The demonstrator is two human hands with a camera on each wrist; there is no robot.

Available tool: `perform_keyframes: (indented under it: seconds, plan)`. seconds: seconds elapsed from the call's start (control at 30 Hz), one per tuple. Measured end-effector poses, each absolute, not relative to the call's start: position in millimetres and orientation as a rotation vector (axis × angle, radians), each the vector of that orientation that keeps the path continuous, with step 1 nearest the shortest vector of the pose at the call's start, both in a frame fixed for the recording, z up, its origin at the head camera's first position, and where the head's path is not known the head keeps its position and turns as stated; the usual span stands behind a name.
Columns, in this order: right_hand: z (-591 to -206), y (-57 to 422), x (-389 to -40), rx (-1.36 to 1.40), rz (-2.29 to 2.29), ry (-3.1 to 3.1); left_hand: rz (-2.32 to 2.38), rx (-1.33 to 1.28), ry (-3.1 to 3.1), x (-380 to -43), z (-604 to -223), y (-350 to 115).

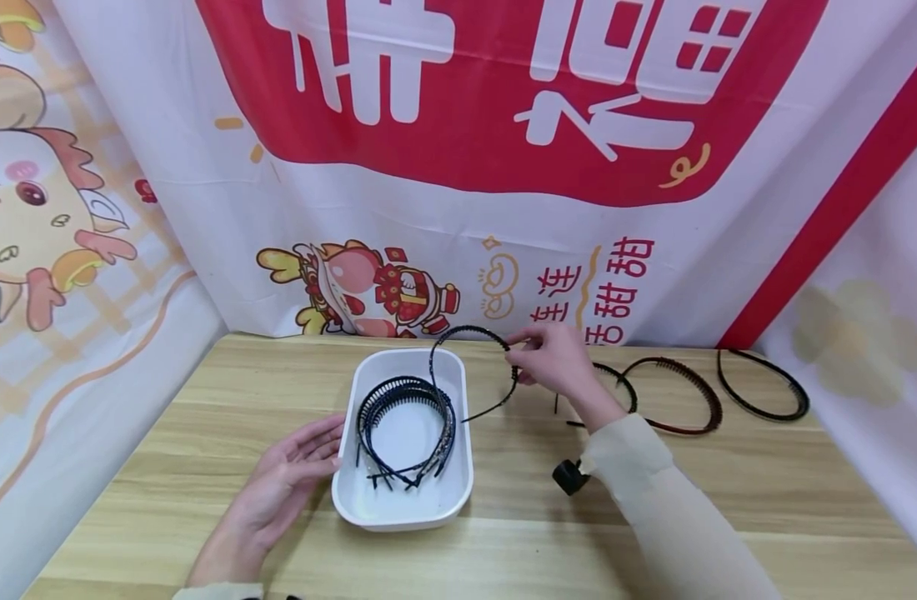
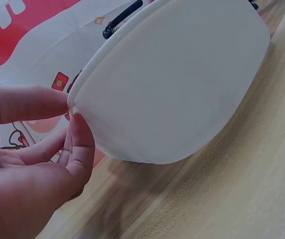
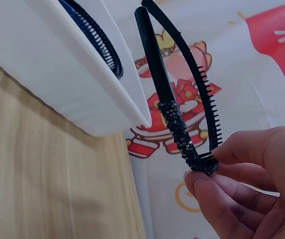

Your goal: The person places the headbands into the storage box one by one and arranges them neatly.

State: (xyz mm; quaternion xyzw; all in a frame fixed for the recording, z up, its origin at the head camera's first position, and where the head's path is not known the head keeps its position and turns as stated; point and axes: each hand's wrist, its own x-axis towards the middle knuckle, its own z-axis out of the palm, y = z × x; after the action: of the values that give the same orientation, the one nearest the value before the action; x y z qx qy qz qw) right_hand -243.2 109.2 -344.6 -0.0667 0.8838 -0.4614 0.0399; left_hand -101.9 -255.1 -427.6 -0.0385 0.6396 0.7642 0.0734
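Left grip pinching the bin, right grip a headband, we're seemingly stowing it, needing to lower it leftward.

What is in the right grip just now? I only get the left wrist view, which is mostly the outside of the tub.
Observer: The right grip pinches a black headband with a glittery stretch.

Operator: And inside the tub? Its wall blocks me.

Observer: Several dark headbands lie together in the white tub.

Operator: Any on the table, over to the right?

Observer: Yes, a reddish-brown headband lies on the table between two other dark ones.
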Motion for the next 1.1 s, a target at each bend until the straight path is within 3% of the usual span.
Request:
perform_keyframes:
  seconds: [1.1]
  plan:
    - [-349,50,-244,-0.458,-1.196,2.661,2.31,-0.127,1.891,-101,-430,-256]
